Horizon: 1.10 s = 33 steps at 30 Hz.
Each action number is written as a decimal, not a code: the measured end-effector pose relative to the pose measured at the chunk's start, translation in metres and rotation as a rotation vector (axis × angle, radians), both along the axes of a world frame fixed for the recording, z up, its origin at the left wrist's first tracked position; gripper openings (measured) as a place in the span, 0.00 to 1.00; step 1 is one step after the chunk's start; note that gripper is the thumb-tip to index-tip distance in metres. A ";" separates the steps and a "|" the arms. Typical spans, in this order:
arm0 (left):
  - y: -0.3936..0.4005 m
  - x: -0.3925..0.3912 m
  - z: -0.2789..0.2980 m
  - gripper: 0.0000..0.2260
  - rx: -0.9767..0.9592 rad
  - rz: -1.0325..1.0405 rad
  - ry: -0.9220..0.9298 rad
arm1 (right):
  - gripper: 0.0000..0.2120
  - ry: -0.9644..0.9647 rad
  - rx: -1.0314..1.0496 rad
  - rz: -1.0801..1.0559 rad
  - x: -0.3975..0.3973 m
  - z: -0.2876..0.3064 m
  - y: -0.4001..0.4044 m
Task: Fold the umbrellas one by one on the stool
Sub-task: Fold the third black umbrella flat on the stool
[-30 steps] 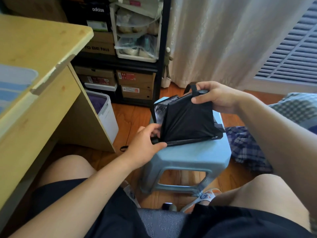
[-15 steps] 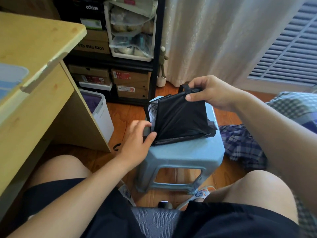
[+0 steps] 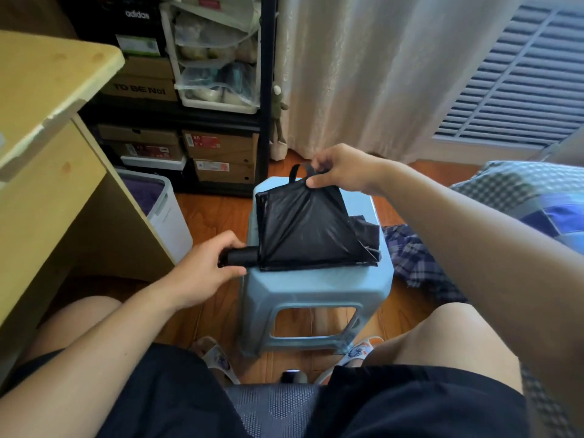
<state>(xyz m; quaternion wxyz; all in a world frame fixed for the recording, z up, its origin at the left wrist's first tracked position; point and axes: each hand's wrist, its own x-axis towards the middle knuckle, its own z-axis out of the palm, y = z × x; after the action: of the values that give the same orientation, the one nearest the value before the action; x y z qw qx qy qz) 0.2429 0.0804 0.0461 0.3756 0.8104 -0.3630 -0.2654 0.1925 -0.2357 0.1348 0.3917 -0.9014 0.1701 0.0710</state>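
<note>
A black collapsed umbrella (image 3: 306, 230) lies across the top of a light blue plastic stool (image 3: 316, 289) in front of my knees. Its fabric is pulled up into a flat triangular flap. My left hand (image 3: 208, 268) grips the short black handle that sticks out past the stool's left edge. My right hand (image 3: 339, 169) pinches the top edge of the fabric by its strap loop, above the stool's far side. Loose folds of canopy bunch at the right end, over the ribs.
A wooden desk (image 3: 47, 121) stands at the left with a white bin (image 3: 164, 213) beside it. A black shelf (image 3: 265, 90) with shoe boxes is behind the stool. Checked bedding (image 3: 521, 197) and cloth lie at the right. Slippers (image 3: 218, 358) sit under the stool.
My left hand slid off the fabric's corner and took the handle, which now sticks out to the left. My right hand pulled the flap flatter and tauter.
</note>
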 end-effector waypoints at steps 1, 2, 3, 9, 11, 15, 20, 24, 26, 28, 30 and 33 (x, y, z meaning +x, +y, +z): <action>-0.001 0.000 -0.002 0.12 -0.015 0.007 -0.009 | 0.10 0.032 -0.001 -0.005 0.001 -0.006 -0.002; -0.002 0.000 -0.005 0.14 -0.023 0.017 -0.030 | 0.08 0.051 0.021 -0.021 0.003 -0.015 -0.005; -0.003 0.001 -0.008 0.15 -0.020 0.028 -0.047 | 0.06 0.052 0.062 -0.043 0.003 -0.022 -0.007; -0.009 -0.001 -0.014 0.23 0.072 0.089 0.118 | 0.08 0.014 0.026 -0.144 0.002 -0.042 -0.010; -0.014 -0.003 -0.013 0.26 0.048 0.133 -0.021 | 0.11 -0.004 -0.129 -0.145 0.002 -0.043 -0.008; -0.028 -0.014 -0.009 0.25 0.046 0.143 -0.155 | 0.08 -0.292 -0.127 -0.313 -0.034 -0.024 -0.011; -0.048 -0.026 -0.009 0.13 -0.016 0.304 -0.264 | 0.12 -0.455 -0.149 -0.327 -0.150 -0.050 -0.016; -0.079 -0.025 0.005 0.21 0.107 0.425 -0.200 | 0.22 -0.332 -0.306 -0.066 -0.195 -0.086 -0.004; -0.090 -0.021 0.009 0.23 0.168 0.483 -0.191 | 0.26 -0.332 -0.425 0.037 -0.194 -0.096 -0.003; -0.096 -0.017 0.011 0.22 0.181 0.532 -0.196 | 0.26 -0.364 -0.473 0.085 -0.188 -0.101 -0.005; -0.098 -0.017 0.015 0.19 0.185 0.561 -0.178 | 0.24 -0.403 -0.479 0.091 -0.183 -0.101 -0.005; -0.099 -0.017 0.018 0.15 0.239 0.517 -0.175 | 0.18 -0.487 -0.478 0.090 -0.182 -0.104 -0.006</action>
<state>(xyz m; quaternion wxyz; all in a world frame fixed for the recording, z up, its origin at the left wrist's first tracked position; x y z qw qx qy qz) 0.2263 -0.0185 0.0637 0.3000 0.9342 -0.1418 -0.1308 0.0108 -0.2420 0.0303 0.1952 -0.9648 0.0436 -0.1709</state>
